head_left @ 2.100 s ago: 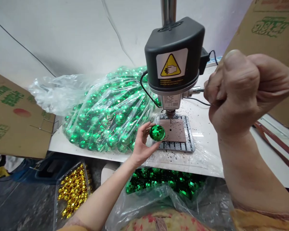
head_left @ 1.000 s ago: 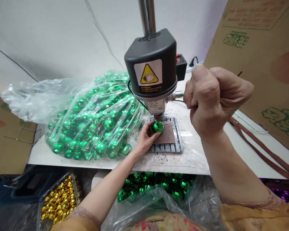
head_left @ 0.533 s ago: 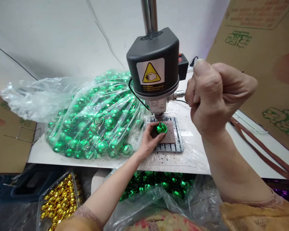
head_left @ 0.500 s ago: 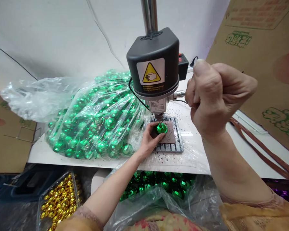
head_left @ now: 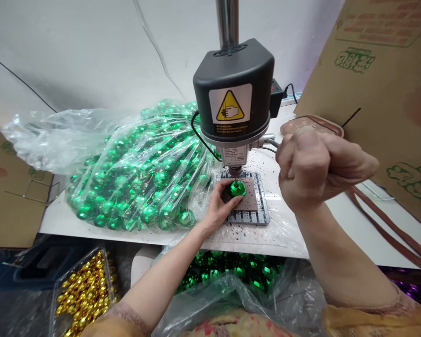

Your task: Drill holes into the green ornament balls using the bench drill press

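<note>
My left hand (head_left: 221,202) pinches a green faceted ball (head_left: 238,188) between thumb and fingers. It steadies the ball on a brownish square pad (head_left: 248,201) over the slotted metal base (head_left: 261,217). Above it stands a black-topped drill press (head_left: 231,89) with a hand-warning label. Its thin bit (head_left: 236,179) points down at the ball's top and seems to touch it; how deep it sits I cannot tell. Raised at the right, my right hand (head_left: 310,168) is closed in a fist round the press's lever (head_left: 274,143), most of which the fingers hide.
A clear plastic bag of green balls (head_left: 136,178) lies left on the white table (head_left: 101,236). More green balls (head_left: 231,269) sit in plastic below the edge. Gold balls (head_left: 86,290) fill a clear bin. Cardboard boxes (head_left: 382,107) flank the table; a brown strap (head_left: 389,224) lies right.
My right hand has come lower with the lever. The left hand keeps the ball on the pad. The whole view has shifted slightly, and a brown-edged item now shows behind my right fist.
</note>
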